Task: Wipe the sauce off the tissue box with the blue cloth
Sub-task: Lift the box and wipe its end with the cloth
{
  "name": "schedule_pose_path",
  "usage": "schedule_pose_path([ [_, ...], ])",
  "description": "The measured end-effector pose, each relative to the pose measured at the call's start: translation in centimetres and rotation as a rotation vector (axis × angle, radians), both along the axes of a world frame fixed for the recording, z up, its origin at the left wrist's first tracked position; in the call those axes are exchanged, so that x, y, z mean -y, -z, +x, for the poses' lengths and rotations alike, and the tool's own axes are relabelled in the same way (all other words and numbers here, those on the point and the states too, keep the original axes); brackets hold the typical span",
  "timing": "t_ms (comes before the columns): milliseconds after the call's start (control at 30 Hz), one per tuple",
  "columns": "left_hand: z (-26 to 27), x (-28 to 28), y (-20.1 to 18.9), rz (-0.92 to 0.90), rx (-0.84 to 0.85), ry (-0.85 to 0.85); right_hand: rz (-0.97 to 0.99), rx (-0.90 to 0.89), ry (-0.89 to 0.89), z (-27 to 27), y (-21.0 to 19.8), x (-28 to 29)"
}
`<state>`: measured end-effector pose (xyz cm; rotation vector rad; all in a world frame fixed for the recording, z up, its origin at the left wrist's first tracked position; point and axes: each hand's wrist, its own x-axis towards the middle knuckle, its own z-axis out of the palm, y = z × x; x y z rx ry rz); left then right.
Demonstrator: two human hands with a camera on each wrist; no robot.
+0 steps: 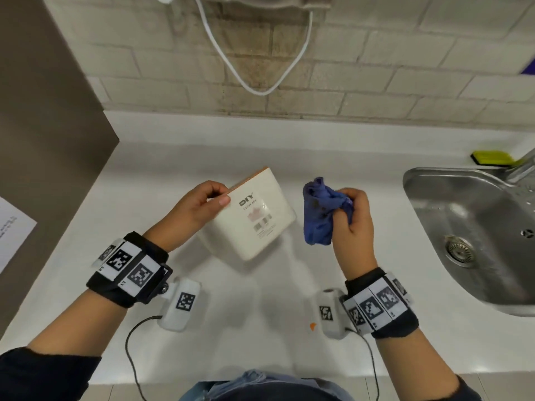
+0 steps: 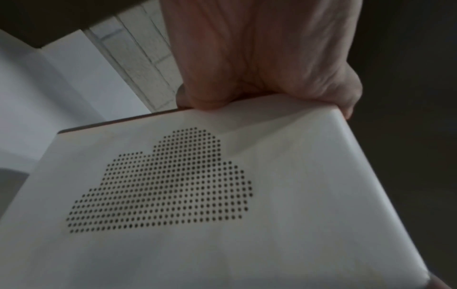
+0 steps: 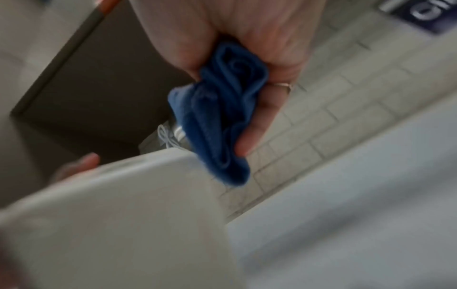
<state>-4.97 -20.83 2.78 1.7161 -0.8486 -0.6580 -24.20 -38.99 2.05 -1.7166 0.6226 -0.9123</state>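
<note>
A white tissue box (image 1: 254, 215) with a thin wooden lid edge and a "DIY" label is tilted above the white counter. My left hand (image 1: 202, 204) grips its upper left corner, thumb on the labelled face. In the left wrist view the box (image 2: 272, 195) shows a cloud of small holes under my left hand (image 2: 247, 78). My right hand (image 1: 351, 218) holds the bunched blue cloth (image 1: 318, 212) just right of the box, apart from it. In the right wrist view the cloth (image 3: 220, 117) hangs from my right hand (image 3: 247, 64) beside the blurred box (image 3: 118, 215).
A steel sink (image 1: 474, 241) lies at the right with a yellow sponge (image 1: 492, 158) behind it. A small orange spot (image 1: 312, 326) sits on the counter (image 1: 260, 314) near my right wrist. A brown panel (image 1: 43, 140) stands at the left. A white cable (image 1: 254, 88) hangs on the brick wall.
</note>
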Motion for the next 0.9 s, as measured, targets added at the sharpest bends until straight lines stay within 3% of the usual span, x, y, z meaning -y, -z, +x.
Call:
schedule_pose_path([
  [67,-0.2,0.6,-0.5,-0.016,0.007,-0.085,0.162,0.137,-0.012,0.2,0.7,-1.1],
  [167,-0.2,0.9,-0.8,-0.044,-0.036,-0.171,0.256,0.150,-0.174,1.6,0.9,-3.1],
  [367,0.2,0.6,-0.4,-0.038,-0.062,-0.262,0.174,0.118,-0.436,2.9,0.3,-6.4],
  [500,0.5,0.4,-0.4,-0.038,-0.058,-0.238,0.087,0.103,-0.565,2.0,0.6,-5.6],
  [567,0.8,0.1,-0.5,-0.033,-0.069,-0.219,-0.022,0.005,-0.641,1.3,1.1,-4.6],
  [667,1.1,-0.3,-0.5,-0.005,-0.075,-0.177,-0.159,-0.212,-0.616,-0.1,1.1,-3.2],
  [833,0.8,-0.3,-0.5,0.001,-0.047,-0.171,0.098,0.231,-0.399,0.5,-2.1,-2.0],
  [900,0.4,0.0,-0.6,-0.009,-0.031,-0.174,0.138,0.283,-0.340,2.2,-2.8,-2.1],
])
